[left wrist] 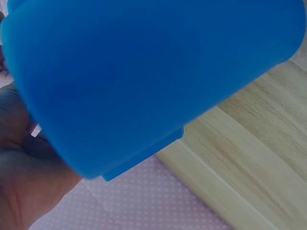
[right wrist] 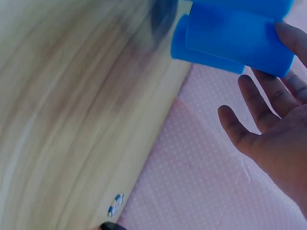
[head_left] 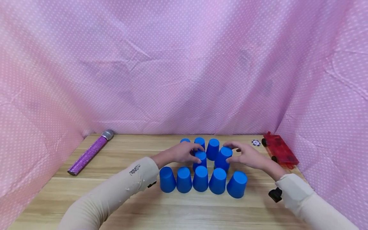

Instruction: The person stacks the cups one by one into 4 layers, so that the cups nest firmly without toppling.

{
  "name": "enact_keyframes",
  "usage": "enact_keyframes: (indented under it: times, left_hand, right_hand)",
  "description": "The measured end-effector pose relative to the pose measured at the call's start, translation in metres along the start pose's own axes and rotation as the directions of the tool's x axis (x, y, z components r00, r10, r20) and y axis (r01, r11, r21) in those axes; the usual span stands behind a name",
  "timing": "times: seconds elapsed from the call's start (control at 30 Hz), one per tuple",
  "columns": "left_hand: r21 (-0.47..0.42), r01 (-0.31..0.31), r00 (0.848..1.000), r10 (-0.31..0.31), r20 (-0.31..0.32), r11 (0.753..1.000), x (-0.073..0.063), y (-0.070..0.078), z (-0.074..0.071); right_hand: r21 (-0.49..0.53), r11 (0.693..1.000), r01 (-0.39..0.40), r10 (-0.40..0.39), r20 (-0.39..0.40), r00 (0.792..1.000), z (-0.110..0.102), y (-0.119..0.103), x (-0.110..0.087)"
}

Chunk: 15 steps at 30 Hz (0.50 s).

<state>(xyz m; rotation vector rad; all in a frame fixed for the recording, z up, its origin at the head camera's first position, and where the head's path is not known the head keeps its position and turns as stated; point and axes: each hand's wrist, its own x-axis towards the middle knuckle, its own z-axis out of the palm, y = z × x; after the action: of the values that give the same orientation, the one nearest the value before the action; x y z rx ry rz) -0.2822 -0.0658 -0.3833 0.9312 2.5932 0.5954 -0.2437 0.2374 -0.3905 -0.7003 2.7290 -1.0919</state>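
My left hand grips an upside-down blue cup near its top, thumb in front and fingers behind. To its right, my right hand pinches another upside-down blue cup between thumb and fingers. In the right wrist view the thumb lies against this cup, with the lower fingers spread apart. A large blue cup fills much of the left wrist view, covering most of the left fingers. Nearer the person, several upturned blue cups stand in a row.
Behind the hands stand more upturned blue cups. A glittery purple microphone lies at the left of the wooden table. At the right are a poker chip and a red toy car. Pink dotted cloth surrounds the table.
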Motion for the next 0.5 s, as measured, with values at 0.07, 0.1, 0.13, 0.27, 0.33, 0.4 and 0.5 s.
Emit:
enact_keyframes:
  times: [0.07,0.1,0.13,0.27,0.33,0.4,0.5]
  left_hand:
    - [-0.007,-0.003,1.000,0.003,-0.004,1.000,-0.001,0.000,0.000]
    - [-0.009,-0.002,1.000,0.002,-0.004,1.000,-0.001,0.000,0.000]
    - [-0.009,-0.002,1.000,0.002,-0.004,1.000,-0.001,0.000,-0.001]
    - [-0.004,-0.005,1.000,0.005,-0.006,1.000,-0.001,0.001,-0.001]
    - [0.002,-0.004,1.000,0.004,-0.008,1.000,0.000,0.001,-0.001]
    - [0.004,-0.002,1.000,0.002,-0.011,1.000,0.000,0.002,0.000]
    - [0.004,0.006,1.000,-0.006,-0.016,1.000,0.000,0.003,0.000]
  right_hand:
    - [0.000,1.000,0.006,-0.006,-0.025,1.000,-0.005,0.000,-0.002]
    - [-0.005,1.000,0.006,-0.007,-0.038,0.999,-0.007,0.001,-0.003]
    - [-0.007,1.000,0.011,-0.011,-0.052,0.999,-0.010,0.001,-0.004]
    - [-0.034,0.999,0.014,-0.017,-0.094,0.995,-0.019,0.006,-0.007]
    - [-0.038,0.999,0.006,-0.010,-0.101,0.995,-0.022,0.008,-0.007]
    - [-0.043,0.999,-0.009,0.005,-0.102,0.995,-0.024,0.011,-0.006]
    - [-0.039,0.999,-0.027,0.023,-0.096,0.995,-0.024,0.015,-0.003]
